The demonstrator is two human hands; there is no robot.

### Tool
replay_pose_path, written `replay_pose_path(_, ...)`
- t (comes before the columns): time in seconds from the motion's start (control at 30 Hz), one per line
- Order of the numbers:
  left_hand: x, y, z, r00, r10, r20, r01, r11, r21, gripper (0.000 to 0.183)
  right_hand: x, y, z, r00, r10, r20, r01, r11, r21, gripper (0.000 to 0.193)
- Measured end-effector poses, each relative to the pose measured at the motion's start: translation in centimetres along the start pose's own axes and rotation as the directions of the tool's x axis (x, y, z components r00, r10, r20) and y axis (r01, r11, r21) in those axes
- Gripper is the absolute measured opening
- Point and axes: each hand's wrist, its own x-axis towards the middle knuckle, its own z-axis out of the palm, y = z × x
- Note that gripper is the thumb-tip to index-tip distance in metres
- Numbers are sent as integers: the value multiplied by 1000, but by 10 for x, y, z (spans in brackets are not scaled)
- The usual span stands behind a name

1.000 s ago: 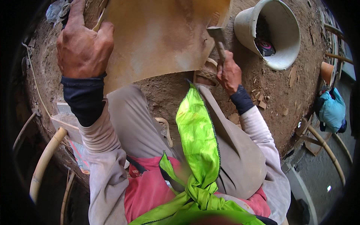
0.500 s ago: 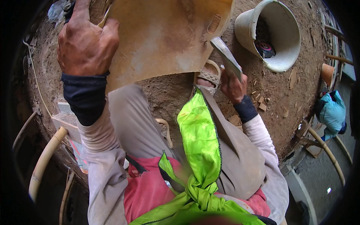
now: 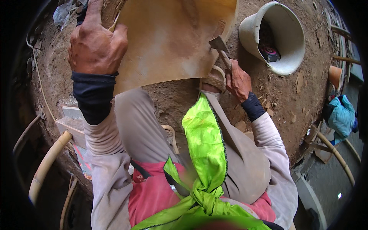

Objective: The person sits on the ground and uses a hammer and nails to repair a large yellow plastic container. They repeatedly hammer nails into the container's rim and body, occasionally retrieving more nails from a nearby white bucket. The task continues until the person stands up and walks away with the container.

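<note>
A large, stained tan sheet [image 3: 165, 42] curves across the ground in front of me, with an oval slot near its right edge. My left hand [image 3: 97, 48] is closed on the sheet's left edge, its fingertips partly hidden. In my right hand [image 3: 239, 80] is a small tool [image 3: 219, 45] with a flat metal head and a pale handle. The head lies over the sheet's right edge, near the slot; I cannot tell whether it touches. Just below that corner is my sandalled foot [image 3: 214, 79].
A tipped white bucket [image 3: 285, 57] lies on the dirt at the upper right, a dark item inside. Bamboo poles [image 3: 50, 165] stand at the left. A person in turquoise [image 3: 341, 117] is at the far right, near an orange-brown pot [image 3: 335, 76]. Wood chips [image 3: 270, 112] litter the ground.
My left hand has shifted slightly to the right. The tool has turned in my right hand, its head now lower and lying crosswise near the sheet's slot.
</note>
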Motion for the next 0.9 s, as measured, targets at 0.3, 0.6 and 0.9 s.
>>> replay_pose_path(0.3, -10, 33, 18, 999, 45, -23, -34, 936, 351, 72, -16, 18, 5, 998, 18, 67, -13, 997, -71, 52)
replay_pose_path(0.6, 10, -32, -8, 1000, -24, 7, 23, 987, 160, 72, 4, -11, -39, 777, -601, -186, 595, 798, -94, 48)
replay_pose_path(0.9, 8, 0, 18, 993, 96, -75, -59, 919, 391, 70, 8, -3, -13, 913, -397, -93, 390, 917, -82, 32)
